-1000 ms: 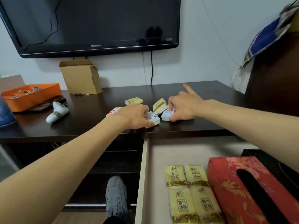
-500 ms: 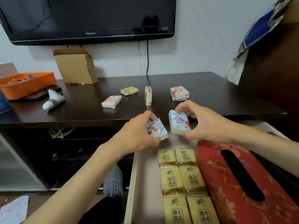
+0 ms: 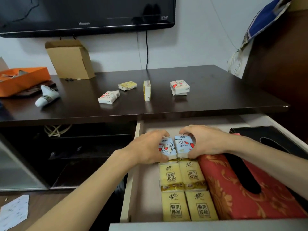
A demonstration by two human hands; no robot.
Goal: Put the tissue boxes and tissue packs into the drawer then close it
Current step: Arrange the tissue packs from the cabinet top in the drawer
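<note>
The drawer (image 3: 131,189) is pulled open below the dark tabletop (image 3: 216,90). Inside lie several yellow tissue packs (image 3: 181,190), a red tissue box (image 3: 233,189) and a black tissue box (image 3: 273,135). My left hand (image 3: 146,148) grips a blue-white tissue pack (image 3: 167,148). My right hand (image 3: 206,141) grips another blue-white pack (image 3: 184,145). Both packs sit side by side at the far end of the yellow rows. On the tabletop remain a white pack (image 3: 108,97), a flat yellow pack (image 3: 127,85), an upright yellow pack (image 3: 147,90) and stacked white packs (image 3: 179,87).
A cardboard box (image 3: 70,60), an orange box (image 3: 21,80) and a white tube (image 3: 47,98) stand on the left of the tabletop. A television (image 3: 86,14) hangs on the wall above. A dark cabinet (image 3: 280,64) rises at the right.
Both hands picked a blue-white pack off the tabletop, carried them toward me and lowered them into the drawer beyond the yellow packs. The view tilted down.
</note>
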